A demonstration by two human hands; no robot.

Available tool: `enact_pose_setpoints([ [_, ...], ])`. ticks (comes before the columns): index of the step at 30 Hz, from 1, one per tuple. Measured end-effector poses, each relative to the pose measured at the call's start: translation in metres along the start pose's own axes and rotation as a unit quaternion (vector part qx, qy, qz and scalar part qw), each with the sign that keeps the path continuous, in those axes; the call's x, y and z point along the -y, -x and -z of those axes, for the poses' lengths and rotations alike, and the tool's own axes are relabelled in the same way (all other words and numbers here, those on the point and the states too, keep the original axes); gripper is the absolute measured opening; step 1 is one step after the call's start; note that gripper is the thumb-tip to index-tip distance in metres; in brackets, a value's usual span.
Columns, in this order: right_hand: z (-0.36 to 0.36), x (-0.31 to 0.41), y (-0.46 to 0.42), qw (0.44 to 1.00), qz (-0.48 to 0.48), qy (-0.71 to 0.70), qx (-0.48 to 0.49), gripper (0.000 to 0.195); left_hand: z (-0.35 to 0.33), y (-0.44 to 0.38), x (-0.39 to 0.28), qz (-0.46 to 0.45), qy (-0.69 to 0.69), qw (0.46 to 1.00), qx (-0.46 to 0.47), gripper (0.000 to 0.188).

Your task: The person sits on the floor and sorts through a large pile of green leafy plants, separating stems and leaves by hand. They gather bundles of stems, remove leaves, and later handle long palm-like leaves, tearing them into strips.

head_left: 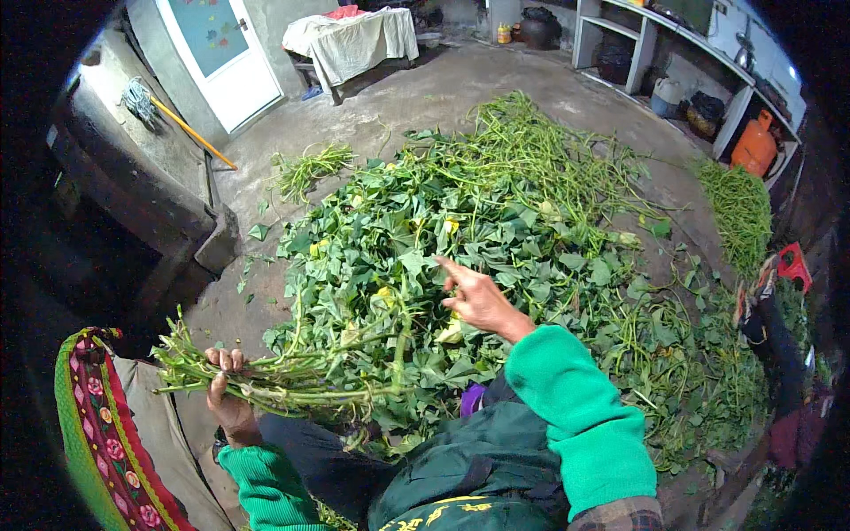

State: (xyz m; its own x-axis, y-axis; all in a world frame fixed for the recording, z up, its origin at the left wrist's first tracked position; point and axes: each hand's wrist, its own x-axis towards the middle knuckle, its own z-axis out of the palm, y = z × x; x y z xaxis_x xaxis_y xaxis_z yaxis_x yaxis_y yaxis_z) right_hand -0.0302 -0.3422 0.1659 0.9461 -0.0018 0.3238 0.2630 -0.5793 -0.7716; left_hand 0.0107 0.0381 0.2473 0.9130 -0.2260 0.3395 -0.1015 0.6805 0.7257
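Observation:
My left hand (228, 391) is closed around a bundle of green leaf stems (312, 381), their cut ends sticking out to the left and the loose ends reaching right. Over the middle of a broad heap of green leaves, likely sweet potato leaves (425, 226), is my right hand (479, 297). Its index finger points away from me and the other fingers are bent, with nothing seen in them. A few yellow leaves (451, 226) show among the green. Whether the right hand touches the leaves I cannot tell.
Stripped stems (531, 146) lie piled at the heap's far side. A small stem bunch (312, 166) is at left, another stem pile (737, 212) at right. Beyond are a mop (189, 129), a cloth-covered table (352, 43), a shelf counter (637, 56) and an orange gas cylinder (755, 146).

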Motion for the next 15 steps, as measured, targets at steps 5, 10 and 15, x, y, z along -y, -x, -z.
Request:
enact_pose_setpoints([
  [5, -0.037, 0.007, -0.024, 0.955, 0.116, 0.123, 0.245, 0.063, -0.008, -0.005, 0.009, 0.007, -0.005, 1.0, -0.005, 0.036],
  [10, -0.042, 0.004, -0.004, 0.951, 0.219, 0.122, 0.183, 0.058, 0.012, -0.013, 0.005, -0.012, 0.015, 0.999, -0.026, 0.035],
  [15, -0.02, -0.009, -0.019, 0.992, 0.099, 0.036, 0.071, 0.022, 0.04, -0.02, 0.002, 0.002, 0.022, 1.0, -0.008, 0.033],
])
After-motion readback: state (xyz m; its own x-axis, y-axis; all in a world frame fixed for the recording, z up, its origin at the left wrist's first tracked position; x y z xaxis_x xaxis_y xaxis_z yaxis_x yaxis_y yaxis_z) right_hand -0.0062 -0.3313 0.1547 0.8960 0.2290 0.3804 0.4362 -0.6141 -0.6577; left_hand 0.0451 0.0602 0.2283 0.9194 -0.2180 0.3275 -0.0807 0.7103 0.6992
